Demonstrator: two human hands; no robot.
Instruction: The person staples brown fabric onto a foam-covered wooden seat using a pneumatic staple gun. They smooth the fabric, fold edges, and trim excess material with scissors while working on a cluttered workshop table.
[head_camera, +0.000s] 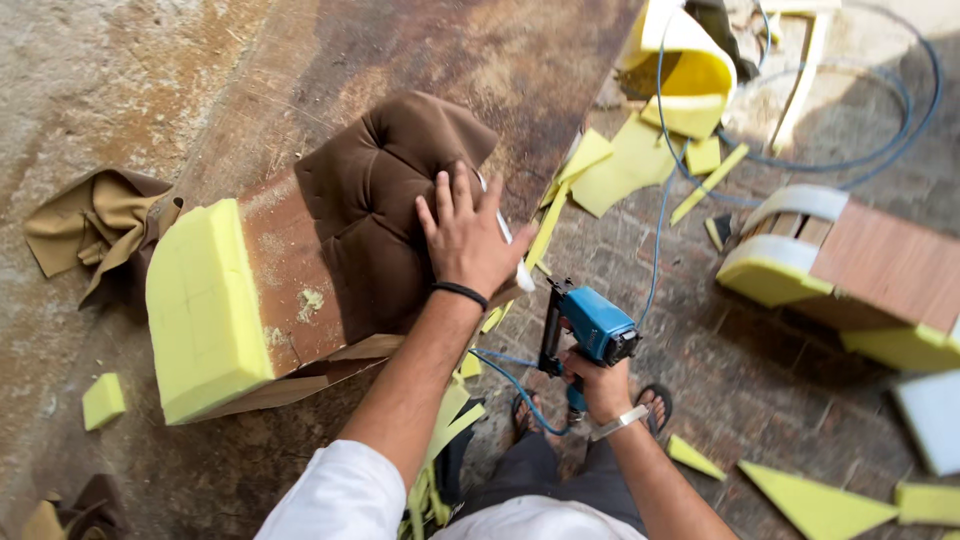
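Observation:
My left hand lies flat, fingers spread, on a brown tufted fabric panel stretched over a wooden board. A black band sits on that wrist. My right hand grips a blue pneumatic staple gun, held just off the panel's right edge above the brick floor. A blue air hose runs from the gun away to the upper right. A thick yellow foam block lies on the board's left end.
Tan fabric is crumpled at the left. Yellow foam scraps litter the floor, with triangular pieces at lower right. A foam-edged wooden piece lies to the right. A small foam cube sits at lower left.

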